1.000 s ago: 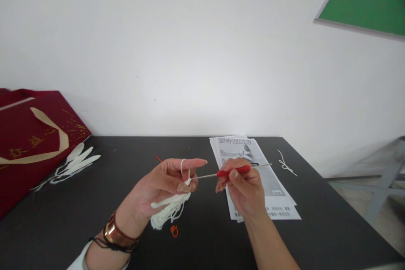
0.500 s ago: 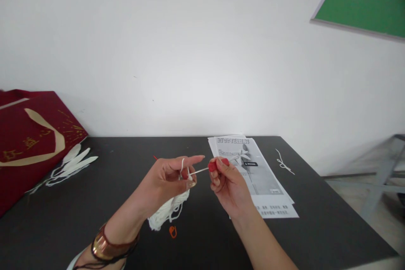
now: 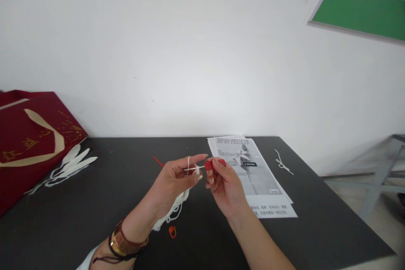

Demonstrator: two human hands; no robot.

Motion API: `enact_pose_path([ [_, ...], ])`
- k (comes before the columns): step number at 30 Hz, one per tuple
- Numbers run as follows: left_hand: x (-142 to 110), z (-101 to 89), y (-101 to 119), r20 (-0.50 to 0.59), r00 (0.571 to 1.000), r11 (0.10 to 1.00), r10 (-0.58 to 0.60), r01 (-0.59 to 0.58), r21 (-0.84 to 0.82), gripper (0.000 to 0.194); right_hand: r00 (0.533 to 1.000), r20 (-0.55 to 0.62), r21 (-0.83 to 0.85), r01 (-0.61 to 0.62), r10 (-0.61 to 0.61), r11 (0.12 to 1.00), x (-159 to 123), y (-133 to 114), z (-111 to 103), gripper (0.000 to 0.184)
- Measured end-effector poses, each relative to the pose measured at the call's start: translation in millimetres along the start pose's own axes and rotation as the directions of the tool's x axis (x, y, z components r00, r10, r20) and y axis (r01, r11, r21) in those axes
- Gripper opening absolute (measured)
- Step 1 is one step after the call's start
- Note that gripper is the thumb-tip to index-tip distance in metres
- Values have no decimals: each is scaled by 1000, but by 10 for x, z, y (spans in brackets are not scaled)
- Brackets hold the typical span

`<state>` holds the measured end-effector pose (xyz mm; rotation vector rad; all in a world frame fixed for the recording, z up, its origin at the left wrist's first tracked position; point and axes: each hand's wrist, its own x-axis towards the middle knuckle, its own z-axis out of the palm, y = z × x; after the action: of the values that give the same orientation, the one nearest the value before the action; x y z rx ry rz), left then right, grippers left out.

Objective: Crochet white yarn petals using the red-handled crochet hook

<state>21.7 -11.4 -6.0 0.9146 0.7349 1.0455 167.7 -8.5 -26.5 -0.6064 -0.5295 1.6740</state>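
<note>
My right hand (image 3: 225, 181) is closed round the red handle of a crochet hook (image 3: 209, 164), whose thin metal shaft points left. White yarn (image 3: 189, 162) passes over the raised index finger of my left hand (image 3: 177, 179). Between that hand's thumb and fingers a small bit of white yarn work is pinched, and the hook's shaft reaches across to it. Whether the tip sits inside a loop is too small to tell. Below the left hand a white yarn skein (image 3: 172, 213) lies on the table, partly hidden by the hand and wrist.
An orange stitch marker (image 3: 172, 231) lies near the skein, and a thin red stick (image 3: 157, 160) pokes out behind my left hand. Printed sheets (image 3: 275, 209) are at right, with a yarn scrap (image 3: 281, 163) beyond. White leaf-shaped pieces (image 3: 74, 164) rest beside a dark red bag (image 3: 28, 135).
My left hand has shifted right, toward my right hand, which has moved slightly left. The hook's shaft now reaches farther across the left fingers. More of the red stick shows.
</note>
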Motion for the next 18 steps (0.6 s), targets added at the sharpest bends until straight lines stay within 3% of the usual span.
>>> enact_pose_path([
  [3, 5, -1, 20, 24, 999, 999, 36, -36, -1, 34, 1000, 6, 1, -6, 6, 1000, 6, -3, -12, 21],
  [7, 10, -18, 20, -65, 997, 999, 36, -37, -13, 29, 1000, -12, 24, -18, 19, 1000, 13, -6, -28, 22],
  [18, -12, -1, -50, -152, 988, 999, 41, -40, 12, 42, 996, -62, 95, -55, 61, 994, 30, 11, -44, 25],
])
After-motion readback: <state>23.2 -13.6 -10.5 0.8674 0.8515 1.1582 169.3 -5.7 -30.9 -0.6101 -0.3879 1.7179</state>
